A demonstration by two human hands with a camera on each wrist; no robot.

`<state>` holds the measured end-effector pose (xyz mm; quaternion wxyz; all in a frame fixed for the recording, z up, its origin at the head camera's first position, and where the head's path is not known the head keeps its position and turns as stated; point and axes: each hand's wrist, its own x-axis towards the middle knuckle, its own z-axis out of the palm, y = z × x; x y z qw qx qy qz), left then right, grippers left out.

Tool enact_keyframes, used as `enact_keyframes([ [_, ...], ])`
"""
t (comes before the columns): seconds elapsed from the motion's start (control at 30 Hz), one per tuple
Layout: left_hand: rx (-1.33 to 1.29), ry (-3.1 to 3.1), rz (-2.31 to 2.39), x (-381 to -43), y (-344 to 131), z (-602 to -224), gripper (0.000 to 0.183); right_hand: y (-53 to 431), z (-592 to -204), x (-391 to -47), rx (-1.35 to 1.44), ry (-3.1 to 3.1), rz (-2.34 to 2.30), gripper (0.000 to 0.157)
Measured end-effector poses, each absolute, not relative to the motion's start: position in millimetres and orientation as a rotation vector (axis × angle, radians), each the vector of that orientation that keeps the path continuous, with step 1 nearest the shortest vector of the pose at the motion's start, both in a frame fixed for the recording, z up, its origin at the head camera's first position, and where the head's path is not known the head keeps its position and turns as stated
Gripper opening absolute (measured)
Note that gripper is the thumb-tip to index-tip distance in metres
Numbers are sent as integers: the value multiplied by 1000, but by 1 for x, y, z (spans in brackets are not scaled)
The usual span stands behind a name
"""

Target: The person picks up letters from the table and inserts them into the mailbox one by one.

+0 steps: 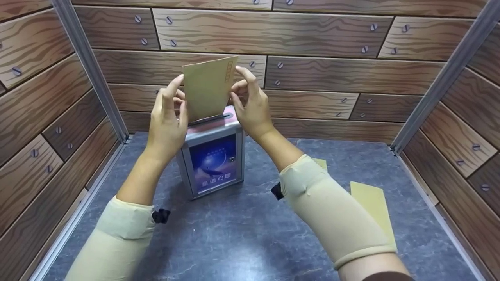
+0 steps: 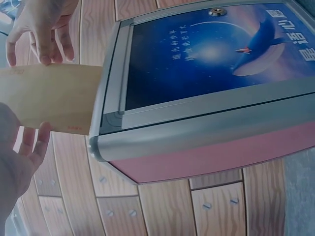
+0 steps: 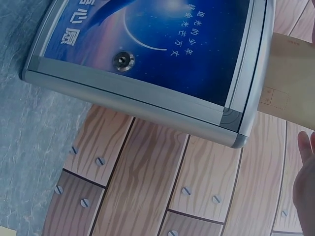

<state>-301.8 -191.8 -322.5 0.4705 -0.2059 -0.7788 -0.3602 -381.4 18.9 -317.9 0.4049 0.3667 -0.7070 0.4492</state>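
A tan paper envelope [image 1: 207, 88] stands upright over the slot [image 1: 227, 115] in the top of a donation-style box [image 1: 213, 166] with a grey frame, pink sides and a blue whale picture. My left hand [image 1: 164, 117] holds the envelope's left edge between thumb and fingers. At the opposite edge, my right hand [image 1: 254, 107] pinches it, beside a column of small printed squares. In the left wrist view, the envelope [image 2: 49, 98] meets the box's top; how far its lower edge sits inside the slot is hidden. The right wrist view catches only part of the right hand [image 3: 306, 187].
Another tan envelope [image 1: 371, 203] lies on the grey marbled floor [image 1: 234, 234], partly under my right forearm. A corner of tan paper [image 1: 321, 163] shows behind that sleeve. Wood-patterned walls [image 1: 312, 74] with metal corner posts [image 1: 88, 66] enclose the space.
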Motion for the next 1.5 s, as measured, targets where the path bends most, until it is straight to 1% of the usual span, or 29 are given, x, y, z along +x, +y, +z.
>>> enact_keyframes([
  [0.33, -495, -1909, -924, -300, -189, -320, 57, 20, -315, -379, 934, -1786, 1201, 55],
  [0.5, -467, -1941, -947, -305, -193, -325, 60, 20, -322, -383, 921, -1837, 1141, 53],
  [0.77, -385, -2050, -958, -312, -202, -335, 58, 18, -340, -395, 926, -1915, 1059, 53],
  [0.9, -361, -2084, -921, -315, -202, -343, 61, 20, -350, -400, 926, -1959, 1032, 56],
  [1.1, -365, -2126, -830, -321, -204, -355, 67, 23, -361, -405, 920, -2023, 1005, 65],
  [1.23, -388, -2116, -783, -325, -206, -358, 62, 21, -364, -406, 924, -2037, 1032, 67],
  [1.5, -413, -2081, -769, -329, -207, -360, 54, 16, -364, -405, 906, -1935, 1051, 62],
])
